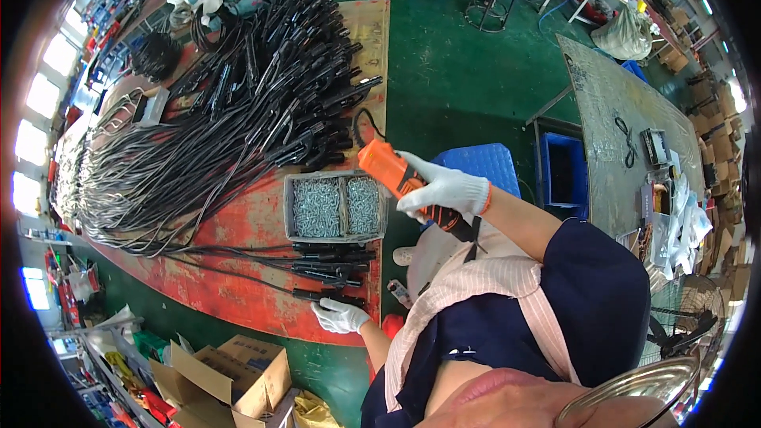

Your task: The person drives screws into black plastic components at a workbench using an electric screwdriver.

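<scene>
The red tabletop (238, 285) carries a great spread of black cables (182, 158), fanned out with their thick connector ends toward the near edge. A smaller row of connectors (333, 269) lies apart at that edge, just below a grey tray (336, 207) of two compartments, both full of silvery screws.

The step in hand looks like driving screws into these connectors. To do it well, the left hand (341, 315) should pin the connector flat and steady at the edge, while the driver comes down square to the screw, so the bit does not slip.

The left hand, in a white glove, is closed on the end of the nearest connector. The right hand (444, 190), gloved too, is wrapped around an orange and black driver (404, 182), held raised over the tabletop edge beside the tray; its tip is hard to make out.
</scene>
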A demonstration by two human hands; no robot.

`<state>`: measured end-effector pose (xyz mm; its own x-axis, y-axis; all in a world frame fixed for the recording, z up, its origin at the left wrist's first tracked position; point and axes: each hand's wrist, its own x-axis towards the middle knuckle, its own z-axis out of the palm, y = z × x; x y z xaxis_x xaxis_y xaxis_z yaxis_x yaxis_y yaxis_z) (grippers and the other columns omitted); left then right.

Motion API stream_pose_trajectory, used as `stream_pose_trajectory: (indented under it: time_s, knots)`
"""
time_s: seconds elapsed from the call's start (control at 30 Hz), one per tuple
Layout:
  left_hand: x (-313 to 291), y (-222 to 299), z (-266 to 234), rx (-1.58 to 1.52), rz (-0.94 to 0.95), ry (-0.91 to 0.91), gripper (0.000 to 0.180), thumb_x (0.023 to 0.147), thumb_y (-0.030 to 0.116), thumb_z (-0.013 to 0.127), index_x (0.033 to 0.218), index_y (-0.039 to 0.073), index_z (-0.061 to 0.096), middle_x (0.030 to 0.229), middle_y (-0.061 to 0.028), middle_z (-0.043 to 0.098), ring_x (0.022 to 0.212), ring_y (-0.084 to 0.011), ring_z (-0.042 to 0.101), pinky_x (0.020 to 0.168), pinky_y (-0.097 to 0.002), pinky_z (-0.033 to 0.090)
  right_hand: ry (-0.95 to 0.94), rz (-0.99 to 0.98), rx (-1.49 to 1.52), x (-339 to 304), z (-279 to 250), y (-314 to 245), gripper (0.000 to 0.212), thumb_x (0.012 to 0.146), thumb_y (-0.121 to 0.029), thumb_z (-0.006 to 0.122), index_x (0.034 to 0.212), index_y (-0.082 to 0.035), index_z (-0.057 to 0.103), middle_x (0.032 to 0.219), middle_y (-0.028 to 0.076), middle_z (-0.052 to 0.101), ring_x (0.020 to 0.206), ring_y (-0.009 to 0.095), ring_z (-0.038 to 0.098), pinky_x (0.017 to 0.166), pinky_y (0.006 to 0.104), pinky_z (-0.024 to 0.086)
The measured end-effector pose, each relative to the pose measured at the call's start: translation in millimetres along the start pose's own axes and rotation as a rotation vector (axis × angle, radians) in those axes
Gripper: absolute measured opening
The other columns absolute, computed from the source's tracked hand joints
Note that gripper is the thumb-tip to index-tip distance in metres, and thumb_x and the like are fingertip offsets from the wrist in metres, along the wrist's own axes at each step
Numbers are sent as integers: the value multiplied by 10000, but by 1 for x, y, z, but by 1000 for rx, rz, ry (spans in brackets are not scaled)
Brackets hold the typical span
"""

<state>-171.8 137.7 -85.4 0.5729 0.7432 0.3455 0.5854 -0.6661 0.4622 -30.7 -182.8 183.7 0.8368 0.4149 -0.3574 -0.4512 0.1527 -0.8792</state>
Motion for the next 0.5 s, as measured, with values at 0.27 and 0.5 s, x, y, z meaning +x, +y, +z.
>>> stream_pose_trajectory:
  time_s: [0.27,0.5]
  knots:
    - [8,4,-4,-15,-27,-7,416,980,374,493,1170,30,627,1150,-159,643,1063,-334,576,926,-453,433,74,-46,11,-24,-12,-5,879,814,-97,701,1505,-97,159,818,47,544,616,120,551,549,279,483]
    - [8,1,-4,18,-62,-10,458,991,397,453,1189,17,615,1164,-161,637,1088,-339,564,943,-447,425,147,-122,97,-68,-39,5,876,806,-77,703,1497,-79,165,1046,77,538,682,133,579,571,275,504]
